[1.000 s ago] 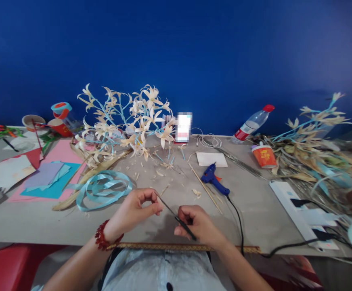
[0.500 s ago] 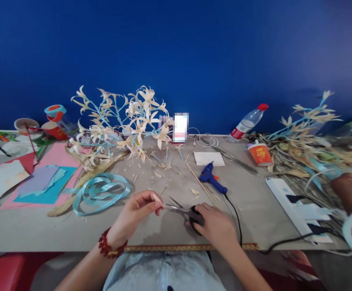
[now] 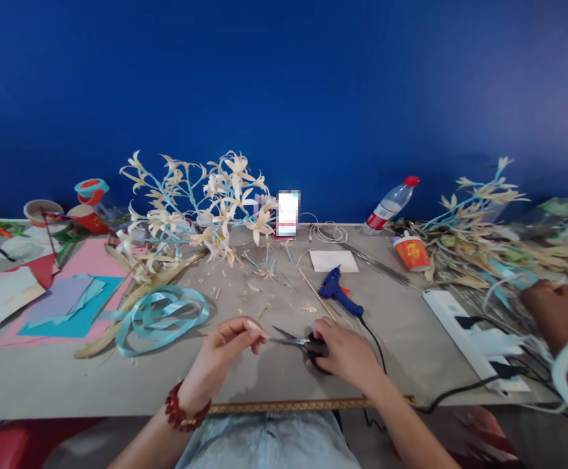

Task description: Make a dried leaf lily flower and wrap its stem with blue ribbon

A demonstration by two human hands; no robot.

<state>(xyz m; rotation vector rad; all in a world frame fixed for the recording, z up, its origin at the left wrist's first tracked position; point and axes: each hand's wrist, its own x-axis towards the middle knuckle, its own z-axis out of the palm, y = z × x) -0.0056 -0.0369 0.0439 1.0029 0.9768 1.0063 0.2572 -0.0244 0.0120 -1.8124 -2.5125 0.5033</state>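
Observation:
Black-handled scissors (image 3: 316, 350) sit in my right hand (image 3: 345, 352), fingers wrapped round the grips. Their slightly parted blades point left at my left hand (image 3: 235, 339). That hand is closed in a pinch on a small pale piece, too small to make out, at the blade tips. A red bead bracelet circles my left wrist. Beyond my hands, pale scraps (image 3: 252, 286) lie scattered on the grey table. A coil of light-blue ribbon (image 3: 161, 319) rests left of my left hand. Behind it stand cream flowers (image 3: 238, 195) on blue-wrapped stems.
A blue glue gun (image 3: 340, 293) and its cord lie right of my right hand. Farther right are a white power strip (image 3: 453, 335), an orange cup (image 3: 411, 253), a tilted bottle (image 3: 391, 207) and another person's hand (image 3: 552, 309). Coloured paper (image 3: 71, 319) covers the left side.
The scissor blades have come closer together, and my left hand has turned slightly beside their tips. The whole view has shifted a little. The other person's hand is still among the dried strips.

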